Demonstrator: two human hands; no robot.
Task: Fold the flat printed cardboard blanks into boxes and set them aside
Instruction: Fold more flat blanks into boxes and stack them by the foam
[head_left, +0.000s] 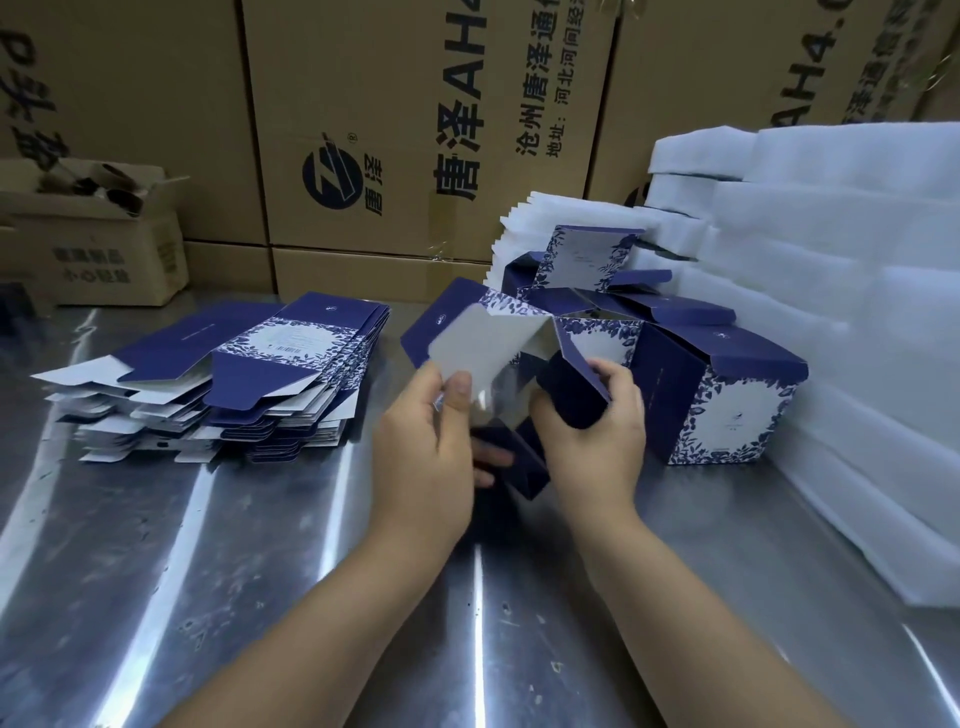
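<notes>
While left fingers pinch the half-folded box, right fingers grip its blue side flap.

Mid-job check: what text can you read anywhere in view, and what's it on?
"唐泽" by a round logo: middle carton.
"唐泽AH4", cut off: same carton.
"沧州唐泽通", "地址:河北河间经", cut off: same carton.
"AH4.", cut off: right carton.
Small open carton, folded boxes, flat blanks: print too small or blurred.

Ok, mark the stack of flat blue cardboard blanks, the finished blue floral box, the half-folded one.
Flat blue blank stack (291, 338): head view, top blank's floral panel.
Finished blue floral box (737, 421): head view, floral front face.
Half-folded box (478, 338): head view, grey inner flap.
</notes>
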